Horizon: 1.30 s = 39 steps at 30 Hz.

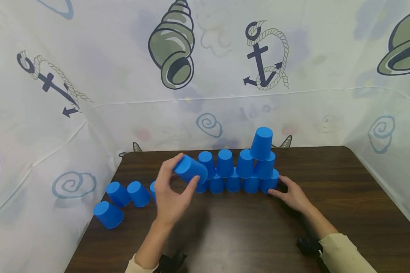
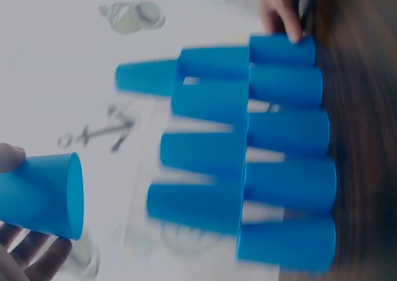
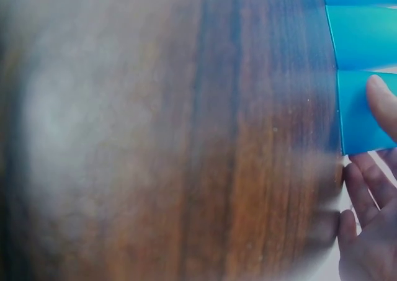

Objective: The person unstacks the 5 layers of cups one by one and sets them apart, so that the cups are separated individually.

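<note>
My left hand grips a blue plastic cup, tilted, in the air before the left part of a stack of upside-down blue cups. In the left wrist view the held cup is apart from the stack, with fingertips around it. The stack has a bottom row, a second row and one top cup at the right. My right hand holds the rightmost bottom cup, thumb in front and fingers at its side. The right wrist view shows that thumb on the cup's wall.
Several loose blue cups stand on the left of the dark wooden table, among them a front one. Another is partly hidden behind my left hand. A pale patterned cloth hangs behind the table and along its sides.
</note>
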{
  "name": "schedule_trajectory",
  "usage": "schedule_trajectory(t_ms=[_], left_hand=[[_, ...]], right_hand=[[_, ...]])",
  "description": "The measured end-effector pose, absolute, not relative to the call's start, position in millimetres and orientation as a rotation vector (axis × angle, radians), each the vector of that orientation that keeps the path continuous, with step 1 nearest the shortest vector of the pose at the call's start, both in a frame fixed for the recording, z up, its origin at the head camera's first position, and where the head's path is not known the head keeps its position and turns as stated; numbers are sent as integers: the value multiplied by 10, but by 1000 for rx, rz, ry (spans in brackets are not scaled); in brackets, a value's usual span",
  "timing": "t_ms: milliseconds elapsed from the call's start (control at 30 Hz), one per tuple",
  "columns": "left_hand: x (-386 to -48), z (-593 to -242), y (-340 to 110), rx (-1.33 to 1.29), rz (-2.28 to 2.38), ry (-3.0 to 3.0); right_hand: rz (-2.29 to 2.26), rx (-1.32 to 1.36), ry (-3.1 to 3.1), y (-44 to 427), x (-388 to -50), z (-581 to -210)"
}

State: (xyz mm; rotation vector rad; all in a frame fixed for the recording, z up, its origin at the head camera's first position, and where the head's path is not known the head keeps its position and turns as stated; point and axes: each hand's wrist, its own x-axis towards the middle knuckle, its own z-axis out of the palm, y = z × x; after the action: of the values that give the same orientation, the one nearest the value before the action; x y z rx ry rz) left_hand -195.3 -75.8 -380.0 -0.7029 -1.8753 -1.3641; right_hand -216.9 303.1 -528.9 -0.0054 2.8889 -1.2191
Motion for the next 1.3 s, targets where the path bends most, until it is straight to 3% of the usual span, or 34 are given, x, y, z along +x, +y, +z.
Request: schedule_trajectory(t_ms=[167, 467, 733, 1300], left_hand=[[-1670, -3786, -1268, -479, -1252, -1864], [-1645, -4441, -2104, 31, -950, -2338], [-1709, -4695, -2331, 181, -832, -2609], [-1859, -4913, -2453, 234, -819, -2784]], right_hand=[[-1219, -14, 2894, 3027, -2162, -5287], [-1215, -26, 2898, 3021, -2157, -5267], [-1212, -7, 2882, 3027, -2161, -5252], [-1233, -22, 2886, 3049, -2166, -5301]])
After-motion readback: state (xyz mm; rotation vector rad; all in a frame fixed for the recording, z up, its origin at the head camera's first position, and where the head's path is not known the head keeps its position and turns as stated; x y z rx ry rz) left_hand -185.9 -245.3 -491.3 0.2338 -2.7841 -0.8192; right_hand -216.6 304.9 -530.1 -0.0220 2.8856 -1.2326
